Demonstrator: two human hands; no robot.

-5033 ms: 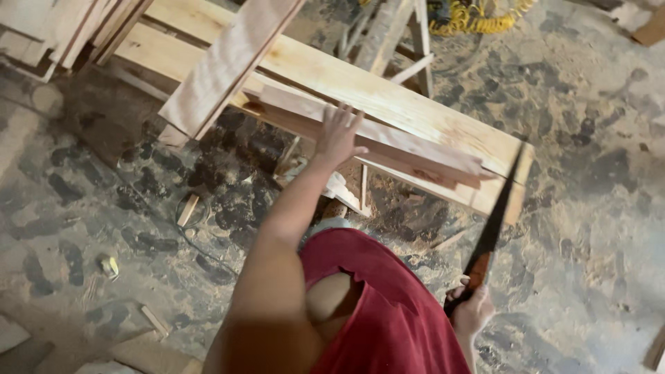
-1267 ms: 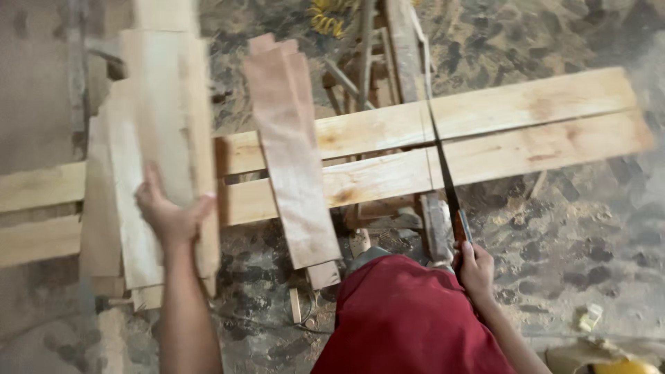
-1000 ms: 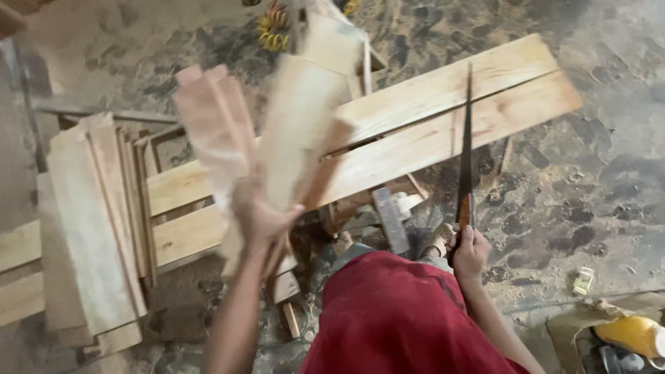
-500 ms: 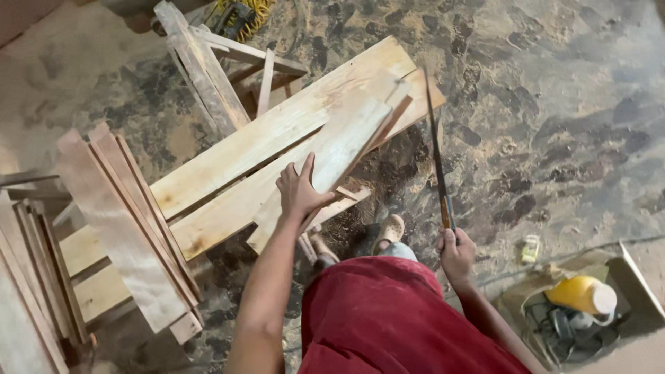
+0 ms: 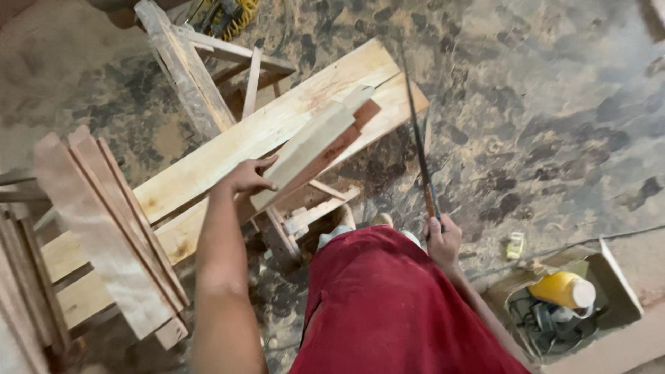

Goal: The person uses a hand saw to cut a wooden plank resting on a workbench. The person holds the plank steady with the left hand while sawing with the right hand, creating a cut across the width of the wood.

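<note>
A short board (image 5: 315, 145), stiff and judged light, is gripped at its near end by the left hand (image 5: 248, 179), centre frame over the planks (image 5: 228, 149). A saw (image 5: 418, 131) is clenched in the right hand (image 5: 442, 239).

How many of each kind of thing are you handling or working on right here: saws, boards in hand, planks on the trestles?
Handsaw, in the right hand: 1
Short board, under the left hand: 1
Long planks across the trestles: 2
Wooden trestles in clear view: 2
Total: 6
</note>
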